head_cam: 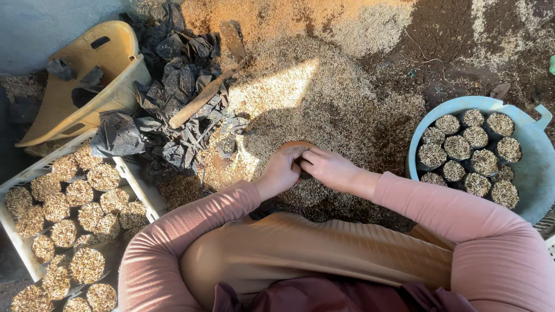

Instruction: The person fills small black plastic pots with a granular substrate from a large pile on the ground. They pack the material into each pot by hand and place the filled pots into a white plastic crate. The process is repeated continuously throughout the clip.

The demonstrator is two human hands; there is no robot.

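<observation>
Seen from the head camera: left hand (283,169) and right hand (326,167) close together around a small dark bag (302,171) (mostly hidden) atop a coarse, straw-coloured husk heap (324,98); husk-filled round bags pack the blue plastic tub (535,190).

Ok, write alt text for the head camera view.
Two bare hands, left hand and right hand, meet over a heap of pale husk-like material on the ground. A round blue plastic tub of filled small planting bags sits right; a white plastic crate of similar bags and a pile of empty black bags lie left.
</observation>
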